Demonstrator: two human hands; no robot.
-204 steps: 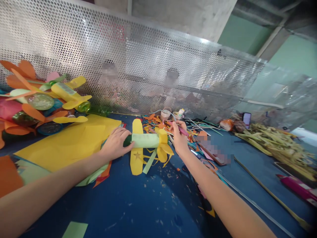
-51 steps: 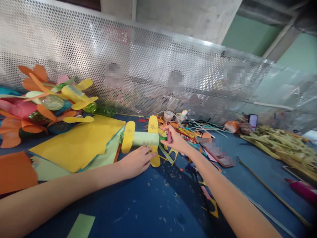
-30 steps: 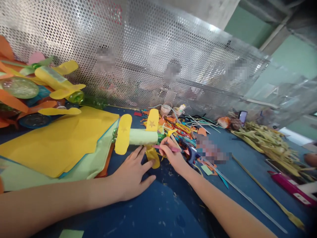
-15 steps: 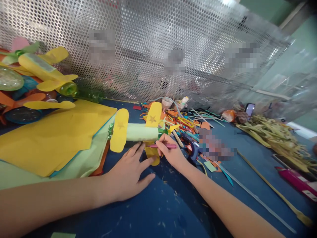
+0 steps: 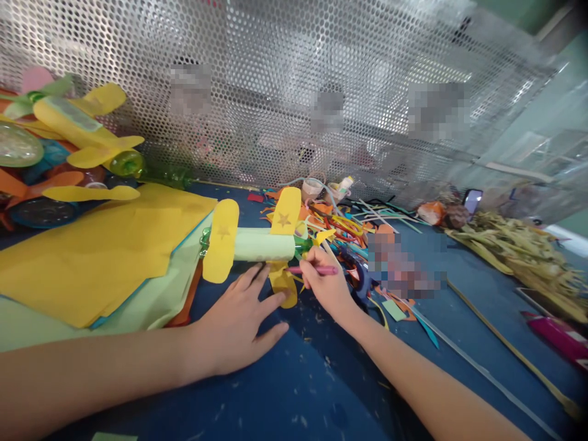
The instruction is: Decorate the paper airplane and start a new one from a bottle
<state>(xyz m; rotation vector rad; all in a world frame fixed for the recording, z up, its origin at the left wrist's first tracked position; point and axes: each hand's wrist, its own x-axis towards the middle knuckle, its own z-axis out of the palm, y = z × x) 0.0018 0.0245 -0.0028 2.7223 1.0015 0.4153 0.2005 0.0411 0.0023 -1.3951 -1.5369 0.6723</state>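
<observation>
A toy plane (image 5: 261,245) lies on the blue table in front of me. Its body is a green bottle wrapped in pale green paper, with yellow paper wings (image 5: 221,240) carrying drawn stars. My left hand (image 5: 241,327) rests flat with its fingers spread, the fingertips touching the plane's near side and the lower yellow wing (image 5: 283,289). Between the fingers of my right hand (image 5: 328,288) is a pink pen (image 5: 327,270), its tip over that lower wing. Whether the tip touches the paper is too small to tell.
Stacked yellow and green paper sheets (image 5: 114,245) lie to the left, below a pile of finished-looking bottle planes (image 5: 73,125). Colourful scraps and strips (image 5: 342,223) spread behind my right hand. Dried husks (image 5: 519,242) and a thin stick (image 5: 505,343) are at right; a perforated metal screen (image 5: 261,79) stands behind.
My right hand and the pen have shifted slightly to the right along the lower wing. My left hand and the plane stay in place.
</observation>
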